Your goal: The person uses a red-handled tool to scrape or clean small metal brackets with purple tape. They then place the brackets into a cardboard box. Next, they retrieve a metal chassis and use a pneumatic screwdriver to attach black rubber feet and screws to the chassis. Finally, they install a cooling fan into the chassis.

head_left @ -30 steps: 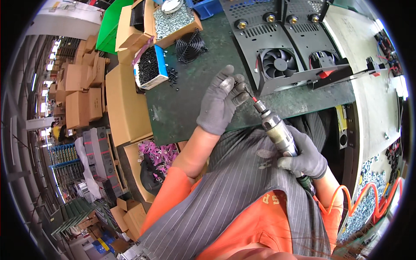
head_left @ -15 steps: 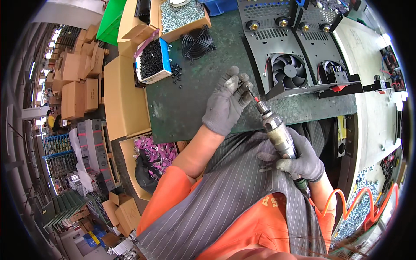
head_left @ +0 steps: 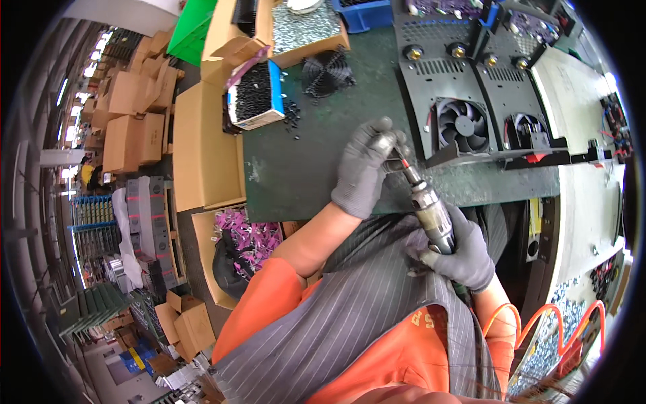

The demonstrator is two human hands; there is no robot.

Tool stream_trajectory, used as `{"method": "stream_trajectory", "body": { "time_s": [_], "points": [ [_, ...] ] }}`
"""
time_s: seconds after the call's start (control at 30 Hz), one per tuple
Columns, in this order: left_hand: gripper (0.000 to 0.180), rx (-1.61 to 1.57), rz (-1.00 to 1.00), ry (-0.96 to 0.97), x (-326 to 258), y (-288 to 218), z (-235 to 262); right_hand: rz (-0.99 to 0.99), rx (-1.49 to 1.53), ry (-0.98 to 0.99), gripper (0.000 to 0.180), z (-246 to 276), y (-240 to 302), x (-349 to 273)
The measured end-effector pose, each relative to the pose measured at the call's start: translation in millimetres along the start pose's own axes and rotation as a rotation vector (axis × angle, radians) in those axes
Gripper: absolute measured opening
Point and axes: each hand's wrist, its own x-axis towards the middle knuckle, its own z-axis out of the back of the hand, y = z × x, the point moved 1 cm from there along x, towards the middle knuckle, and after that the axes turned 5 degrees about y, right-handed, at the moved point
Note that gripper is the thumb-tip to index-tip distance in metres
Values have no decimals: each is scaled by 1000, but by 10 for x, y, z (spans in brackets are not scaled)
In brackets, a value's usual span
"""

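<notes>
My right hand (head_left: 456,251), in a grey glove, grips the body of a metal power screwdriver (head_left: 431,214) that points up and left over the edge of the green bench (head_left: 296,168). My left hand (head_left: 363,168), also gloved, pinches something small at the screwdriver's tip; I cannot make out what. Just right of the tip stands a black metal chassis (head_left: 444,87) with a round fan (head_left: 463,126) in it. A second chassis with a fan (head_left: 521,128) stands beside it.
A small box of black screws (head_left: 252,97) sits at the bench's left, with loose screws beside it. A loose fan grille (head_left: 326,71) and a cardboard tray of silver parts (head_left: 306,27) lie further back. Cardboard boxes (head_left: 202,145) stand left of the bench; orange hoses (head_left: 531,323) curl at lower right.
Both hands and the screwdriver stay together at the bench's front edge. The view has shifted a little, so the chassis and boxes sit lower in the picture.
</notes>
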Motion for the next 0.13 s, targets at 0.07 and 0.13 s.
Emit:
{"method": "stream_trajectory", "body": {
  "time_s": [0.07,0.13],
  "points": [
    [27,78,5,23,-3,-68,25,-8,43,59,71,15,-7,24],
    [30,125,11,101,-21,-137,53,-6,69,107,74,34,-63,19]
  ]
}}
